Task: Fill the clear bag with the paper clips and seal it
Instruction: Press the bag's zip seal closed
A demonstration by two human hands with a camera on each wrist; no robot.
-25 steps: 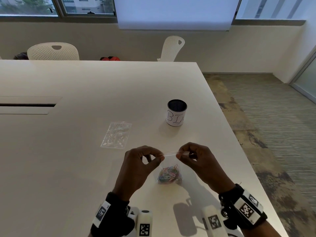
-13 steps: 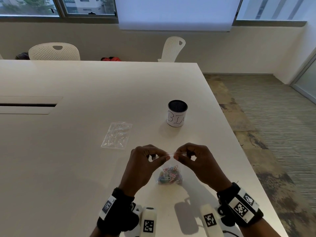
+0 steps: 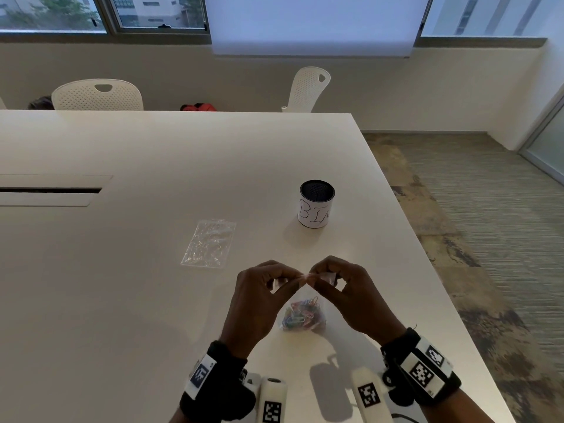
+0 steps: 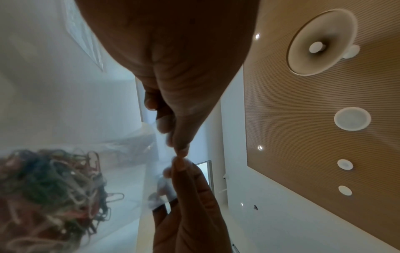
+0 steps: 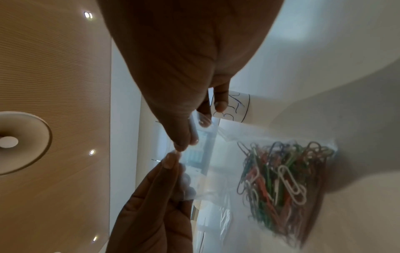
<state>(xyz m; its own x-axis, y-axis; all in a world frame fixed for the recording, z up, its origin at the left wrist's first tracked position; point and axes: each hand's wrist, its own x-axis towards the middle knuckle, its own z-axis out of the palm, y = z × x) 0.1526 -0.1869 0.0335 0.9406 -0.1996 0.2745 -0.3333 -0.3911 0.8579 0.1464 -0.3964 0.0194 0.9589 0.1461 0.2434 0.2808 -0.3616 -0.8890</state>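
Inside the clear bag (image 3: 300,296) sits a jumble of paper clips (image 3: 303,314) in blue, green, red, pink and white, with one plain white clip (image 5: 291,185) standing out in the right wrist view. On the white table (image 3: 152,300) stands a cup (image 3: 316,203), black at the rim with a white wrap scrawled in dark ink. Both wrists wear black bands (image 3: 422,369) with black-and-white checker tags, and beside them lies a glossy see-through spare bag (image 3: 210,246).

cup (image 3: 316,203) ahead, spare bag (image 3: 209,247) left
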